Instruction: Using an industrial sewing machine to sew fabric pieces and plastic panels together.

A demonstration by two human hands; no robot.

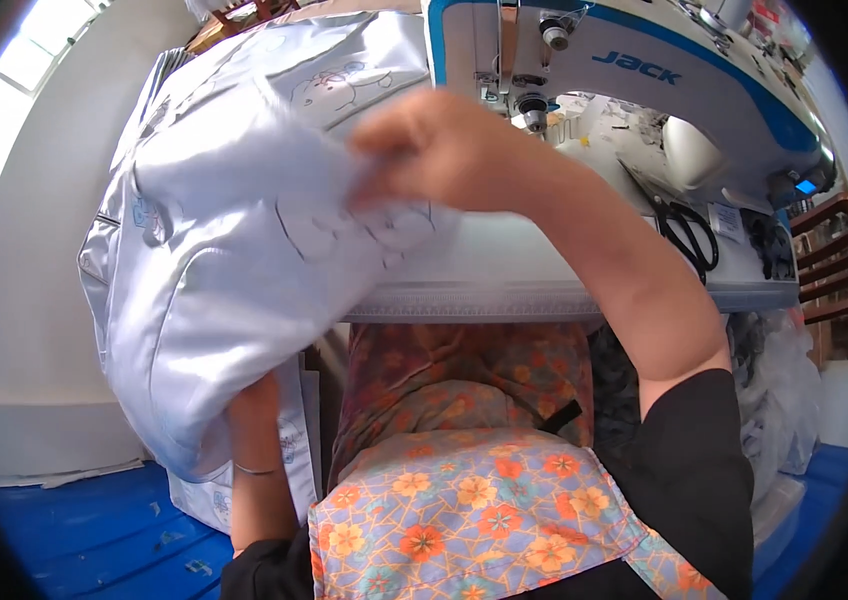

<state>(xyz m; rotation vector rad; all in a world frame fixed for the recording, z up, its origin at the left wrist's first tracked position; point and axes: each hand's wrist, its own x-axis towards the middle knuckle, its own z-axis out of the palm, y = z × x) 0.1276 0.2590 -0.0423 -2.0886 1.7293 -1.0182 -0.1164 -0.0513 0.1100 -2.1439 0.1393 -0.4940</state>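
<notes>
**Silver-white, satiny fabric point(214, 170) lies in folds beneath two bare hands at a sewing machine point(634, 60)**

The right hand point(419, 150), at 12 o'clock, is narrow, its fingers curled together at the cloth's raised edge. Motion blur smears the fingertips, so I cannot tell whether they pinch the cloth. The left hand point(256, 405), at 8 o'clock, disappears under the fabric's lower edge; its fingers are hidden and their grip cannot be told. A thin bracelet point(254, 469) circles that wrist.

The fabric swells in smooth, shiny mounds from 8 round to 12 o'clock, crossed by thin dark curved seams and dotted with delicate blue and reddish floral line drawings. Part of it hangs over the front of the pale, flat worktable point(504, 255), which has a ruler-like strip along its edge.

At 1 o'clock stands the white machine with blue trim, its top cut off by the frame. Black-handled scissors point(689, 238) lie between 2 and 3 o'clock, partly behind the right forearm. A slatted wooden chair point(832, 255) is at 3 o'clock, and crumpled, translucent plastic point(779, 385) hangs near 4. At 6 o'clock, a flower-patterned apron point(474, 500) covers the person's lap. A bright, washed-out window point(19, 95) sits at 10 o'clock.
</notes>
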